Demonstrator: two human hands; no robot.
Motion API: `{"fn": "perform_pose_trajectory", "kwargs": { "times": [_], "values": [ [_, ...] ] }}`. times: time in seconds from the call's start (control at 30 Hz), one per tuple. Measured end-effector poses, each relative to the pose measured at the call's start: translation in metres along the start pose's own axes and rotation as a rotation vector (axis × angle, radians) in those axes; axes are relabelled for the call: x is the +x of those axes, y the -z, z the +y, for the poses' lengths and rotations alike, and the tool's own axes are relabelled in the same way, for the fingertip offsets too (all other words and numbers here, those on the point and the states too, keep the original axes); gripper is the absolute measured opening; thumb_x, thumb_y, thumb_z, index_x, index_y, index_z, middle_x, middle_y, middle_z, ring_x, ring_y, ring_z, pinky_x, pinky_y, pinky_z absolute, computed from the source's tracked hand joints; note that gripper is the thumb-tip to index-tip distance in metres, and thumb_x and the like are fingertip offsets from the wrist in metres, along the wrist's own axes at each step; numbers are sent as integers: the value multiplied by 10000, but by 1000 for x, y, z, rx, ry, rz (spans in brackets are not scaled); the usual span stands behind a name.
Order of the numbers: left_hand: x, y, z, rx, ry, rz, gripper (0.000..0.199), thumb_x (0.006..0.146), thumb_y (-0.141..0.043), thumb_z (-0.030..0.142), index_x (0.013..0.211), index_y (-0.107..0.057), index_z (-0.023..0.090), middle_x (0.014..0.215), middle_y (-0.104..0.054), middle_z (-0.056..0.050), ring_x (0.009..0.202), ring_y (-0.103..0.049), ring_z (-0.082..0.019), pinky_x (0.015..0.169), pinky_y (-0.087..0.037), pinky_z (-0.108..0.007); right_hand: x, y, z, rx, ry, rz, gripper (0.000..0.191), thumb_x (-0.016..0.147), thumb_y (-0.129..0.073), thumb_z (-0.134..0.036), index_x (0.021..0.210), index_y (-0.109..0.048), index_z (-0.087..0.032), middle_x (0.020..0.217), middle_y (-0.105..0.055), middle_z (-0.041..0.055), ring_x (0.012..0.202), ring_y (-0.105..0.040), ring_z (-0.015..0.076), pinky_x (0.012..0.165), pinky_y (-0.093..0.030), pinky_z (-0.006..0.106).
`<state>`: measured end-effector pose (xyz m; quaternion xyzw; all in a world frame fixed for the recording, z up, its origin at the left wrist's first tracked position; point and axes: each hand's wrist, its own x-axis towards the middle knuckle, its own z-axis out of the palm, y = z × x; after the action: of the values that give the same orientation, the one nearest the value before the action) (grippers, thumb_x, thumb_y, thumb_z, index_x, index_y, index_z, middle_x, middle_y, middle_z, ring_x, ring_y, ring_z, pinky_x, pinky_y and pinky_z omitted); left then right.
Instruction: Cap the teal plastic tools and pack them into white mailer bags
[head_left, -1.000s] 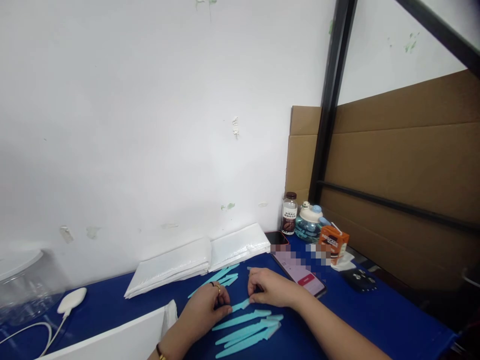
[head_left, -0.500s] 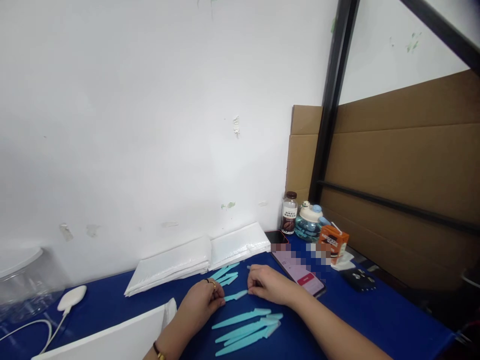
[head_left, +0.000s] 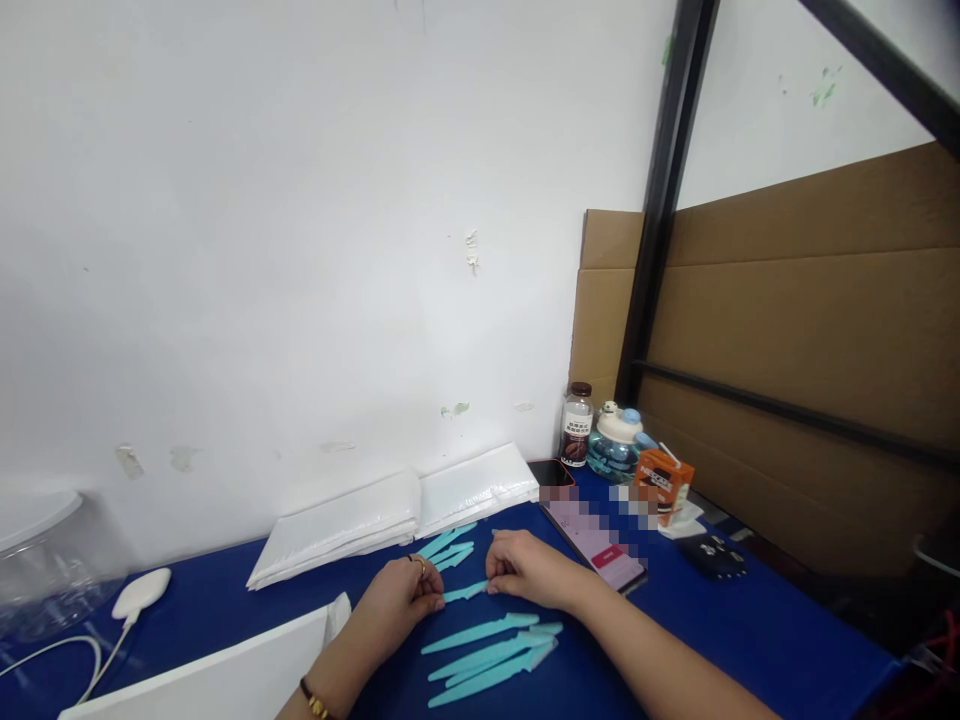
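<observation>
Between my two hands is a light-blue eyebrow razor (head_left: 465, 592), lying crosswise just above the blue table. My left hand (head_left: 405, 602) pinches its handle end with thumb and fingers. At the other end, the blade end, my right hand (head_left: 521, 570) closes its fingertips, which hide the tip. Nearer to me several more eyebrow razors (head_left: 480, 655) lie fanned out, handles to the left. Beyond my left hand, another small group of eyebrow razors (head_left: 450, 548) is partly covered by its fingers.
White padded mailers (head_left: 337, 520) lie in stacks along the wall. A white box (head_left: 217, 665) stands front left, near a white charger (head_left: 142, 595) and a clear tub (head_left: 45, 570). To the right are a phone (head_left: 600, 545), a brown-capped bottle (head_left: 577, 425), a blue jug (head_left: 616, 445) and an orange carton (head_left: 664, 485).
Both hands keep their grip on the same razor and have barely moved. The whole view has shifted slightly.
</observation>
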<state>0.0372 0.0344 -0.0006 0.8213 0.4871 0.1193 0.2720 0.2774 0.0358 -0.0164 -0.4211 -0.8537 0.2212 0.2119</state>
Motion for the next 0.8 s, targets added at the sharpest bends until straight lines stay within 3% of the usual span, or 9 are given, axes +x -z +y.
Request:
{"fn": "perform_pose_trajectory", "kwargs": {
  "times": [0.07, 0.17, 0.3, 0.53, 0.67, 0.8],
  "values": [
    [-2, 2, -1, 49, -17, 23, 117, 740, -526, 251, 786, -606, 179, 763, -596, 6, 680, -532, -117, 611, -394, -203, -3, 8, 3, -33, -12, 33, 144, 732, -665, -308, 783, -631, -178, 779, -568, 9, 708, -542, 131, 617, -406, 209],
    [-3, 2, -4, 155, -97, 163, 148, 776, -518, 295, 835, -613, 199, 857, -593, -22, 812, -540, -158, 732, -411, -254, -5, 18, 5, -135, -57, 144, 201, 812, -562, -348, 916, -628, -189, 883, -579, 40, 809, -544, 161, 716, -411, 252],
    [-3, -4, -9, 187, -159, 323, 295, 818, -489, 381, 1062, -570, 238, 1105, -546, -62, 1027, -500, -208, 906, -394, -339, -5, 22, 4, -360, -198, 202, 309, 906, -360, -328, 1018, -623, -209, 956, -586, 76, 944, -504, 215, 852, -353, 348],
    [-1, -18, -16, 272, -173, 276, 414, 856, -431, 385, 1257, -458, 282, 1309, -449, -52, 1207, -393, -228, 1022, -328, -399, -4, 14, 8, -376, -263, 151, 450, 884, -339, -324, 1319, -403, -228, 1330, -449, 82, 1190, -371, 250, 982, -248, 399],
    [1, -20, -16, 262, -161, 276, 396, 871, -402, 346, 1259, -448, 286, 1292, -465, -45, 1199, -396, -217, 1009, -338, -394, 2, 9, 9, -337, -257, 85, 505, 881, -337, -340, 1365, -343, -199, 1403, -373, 79, 1264, -308, 249, 1031, -197, 399],
    [1, -16, -15, 229, -140, 264, 371, 866, -397, 299, 1228, -469, 277, 1229, -505, -43, 1158, -424, -206, 989, -345, -379, 6, 9, 4, -328, -236, 69, 484, 881, -337, -322, 1360, -352, -251, 1396, -389, 38, 1277, -286, 254, 1040, -178, 408]
  ]
}}
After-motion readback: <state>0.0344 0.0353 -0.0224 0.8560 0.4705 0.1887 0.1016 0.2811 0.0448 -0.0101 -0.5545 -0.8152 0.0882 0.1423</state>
